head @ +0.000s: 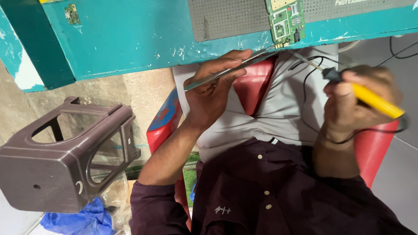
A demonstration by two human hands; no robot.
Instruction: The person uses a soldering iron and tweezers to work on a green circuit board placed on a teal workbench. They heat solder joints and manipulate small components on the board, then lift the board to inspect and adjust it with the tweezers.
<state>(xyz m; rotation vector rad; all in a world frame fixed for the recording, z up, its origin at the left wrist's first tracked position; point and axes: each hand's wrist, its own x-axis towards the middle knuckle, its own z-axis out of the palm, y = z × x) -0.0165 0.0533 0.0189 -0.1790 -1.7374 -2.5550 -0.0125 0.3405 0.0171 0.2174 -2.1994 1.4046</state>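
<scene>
A teal-painted workbench [130, 39] with chipped edges runs across the far side of the view, carrying a grey perforated mat [230, 17]. On the mat's near edge, right of centre, lies a green circuit board [285, 19], its lower end with the gold contacts pointing toward the person. A second, smaller green board [72, 14] sits far to the left on the bench.

The person sits on a red plastic chair [252, 87], in a dark maroon shirt. The left hand [213, 89] is closed around metal tweezers [226, 72], held low and slanted so the tips reach up to the board's near edge, apparently to steady a part there. The right hand [357, 100] grips the yellow handle of a soldering iron [348, 85] in a pen-like hold; its thin tip angles up and left toward the same edge of the board, just short of touching as far as can be told. The iron's black cord [311, 87] loops over the lap and away to the right.

To the left on the floor, a brown plastic stool [65, 156] lies tipped on its side, well apart from the hands, with a blue plastic bag [80, 219] near it.
</scene>
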